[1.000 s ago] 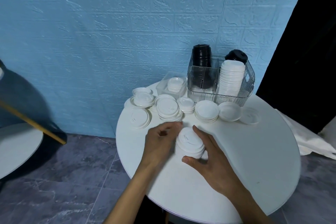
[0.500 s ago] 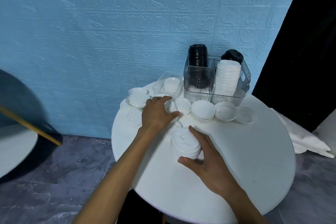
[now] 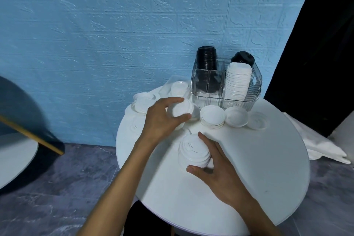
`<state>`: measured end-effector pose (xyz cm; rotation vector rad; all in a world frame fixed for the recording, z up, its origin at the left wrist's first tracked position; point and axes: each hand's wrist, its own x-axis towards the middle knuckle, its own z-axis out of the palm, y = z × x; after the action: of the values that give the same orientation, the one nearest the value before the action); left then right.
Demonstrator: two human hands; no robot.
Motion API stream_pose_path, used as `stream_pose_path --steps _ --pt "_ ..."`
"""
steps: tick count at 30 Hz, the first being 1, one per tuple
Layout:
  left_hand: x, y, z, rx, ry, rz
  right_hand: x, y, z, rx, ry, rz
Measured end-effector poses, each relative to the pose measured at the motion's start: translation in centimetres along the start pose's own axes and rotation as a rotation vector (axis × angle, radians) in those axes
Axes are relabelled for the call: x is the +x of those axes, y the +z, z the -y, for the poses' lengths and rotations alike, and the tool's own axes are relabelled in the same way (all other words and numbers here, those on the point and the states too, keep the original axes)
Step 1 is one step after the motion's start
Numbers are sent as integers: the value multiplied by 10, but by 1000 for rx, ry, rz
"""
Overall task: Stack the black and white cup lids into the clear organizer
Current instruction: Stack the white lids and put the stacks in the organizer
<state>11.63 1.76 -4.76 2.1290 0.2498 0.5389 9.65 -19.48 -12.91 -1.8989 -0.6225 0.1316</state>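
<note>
A clear organizer (image 3: 206,93) stands at the back of the round white table (image 3: 258,178). It holds a black lid stack (image 3: 206,61) on its left, a tall white lid stack (image 3: 237,82) at front right and another black lid stack (image 3: 242,59) behind that. My left hand (image 3: 162,119) grips a small pile of white lids (image 3: 181,109) lifted a little off the table. My right hand (image 3: 218,170) curls round a thicker white lid pile (image 3: 193,151) standing on the table nearer me.
Loose white lids lie in front of the organizer: a short pile (image 3: 212,116), a single lid (image 3: 237,116), a flat lid (image 3: 258,120). More lids (image 3: 142,101) sit at the table's left back edge, beside a small clear tray with lids (image 3: 179,88). A white cloth (image 3: 323,145) lies on the floor at right.
My left hand left the near pile, reached back to the lids at the table's left and now grips a small pile there. My right hand stays on the near pile.
</note>
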Motion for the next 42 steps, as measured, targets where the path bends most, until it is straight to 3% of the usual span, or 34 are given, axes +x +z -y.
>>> stream_pose_path --steps 4,7,24,32,42 --pt "-38 -13 -15 -73 43 312 3 1 -2 77 35 23" --pt "-60 -8 -12 -17 69 392 3 3 -5 111 57 12" --pt "-76 14 4 61 102 341 2 3 -3 125 28 26" --pt "-92 28 12 -172 9 165 -1 3 -4 106 2 32" --pt "-101 39 16 -370 -58 151 -3 2 0 69 -27 -6"
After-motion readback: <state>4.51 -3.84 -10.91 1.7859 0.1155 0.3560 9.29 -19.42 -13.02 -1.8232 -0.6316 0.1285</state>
